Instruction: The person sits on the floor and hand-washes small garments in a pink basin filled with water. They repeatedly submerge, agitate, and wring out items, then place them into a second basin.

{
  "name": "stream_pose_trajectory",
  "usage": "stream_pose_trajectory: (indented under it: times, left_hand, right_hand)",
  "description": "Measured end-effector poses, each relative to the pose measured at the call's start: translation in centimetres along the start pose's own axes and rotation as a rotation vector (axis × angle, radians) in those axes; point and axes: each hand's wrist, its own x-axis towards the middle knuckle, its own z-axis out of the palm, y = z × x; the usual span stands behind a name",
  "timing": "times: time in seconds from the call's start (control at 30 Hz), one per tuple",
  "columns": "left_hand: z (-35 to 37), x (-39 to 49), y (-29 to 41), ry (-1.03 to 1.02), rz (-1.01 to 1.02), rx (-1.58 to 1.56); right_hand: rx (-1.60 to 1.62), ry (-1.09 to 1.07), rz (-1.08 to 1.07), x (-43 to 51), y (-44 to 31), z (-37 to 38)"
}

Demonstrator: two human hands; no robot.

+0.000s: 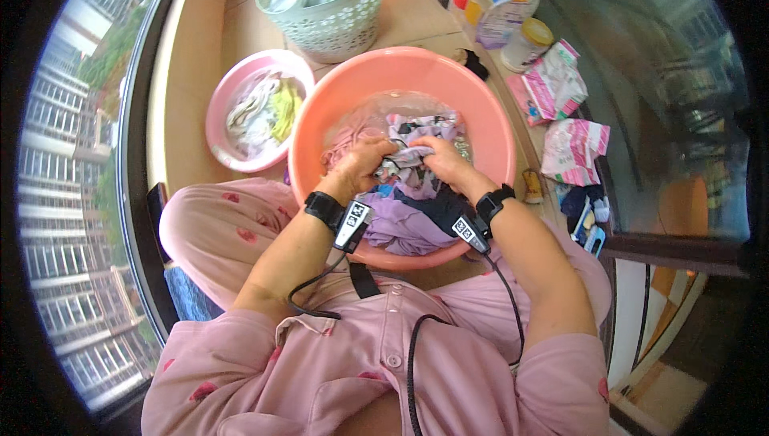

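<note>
A large orange plastic basin stands before me, holding water and several wet garments. Over it, my left hand and my right hand grip a patterned lilac cloth between them, part of which hangs down onto the clothes. Pink fabric lies in the water beside my left hand. Nearer my body are a plain purple garment and a dark navy one. Some fingertips are hidden in the cloth.
A pink basin with white and yellow-green clothes in water touches the left side. Behind stands a pale green laundry basket holding clothes. Along the right lie a lidded jar, pink-and-white packets and a small yellow item. Windows flank both sides.
</note>
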Motion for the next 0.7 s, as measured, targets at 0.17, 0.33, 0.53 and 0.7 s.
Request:
stream_pose_trajectory:
  times: [0.17, 0.33, 0.53, 0.7]
  left_hand:
    - [-0.1, -0.6, -1.4, 0.147, -0.029, 0.124]
    - [0.4, 0.2, -0.6, 0.123, 0.1, 0.311]
    - [1.9, 0.8, 0.2, -0.012, 0.213, 0.377]
    - [2.1, 0.4, 1.5, -0.031, 0.049, 0.004]
  right_hand:
    - [0.086, 0.027, 0.081, 0.2, 3.4, 2.7]
    - [-0.339, 0.186, -0.377, -1.3, 1.5, 2.1]
    - [-0.098, 0.071, -0.394, -2.7, -2.6, 2.4]
    - [0.113, 0.177, -0.301, -3.0, -3.5, 2.3]
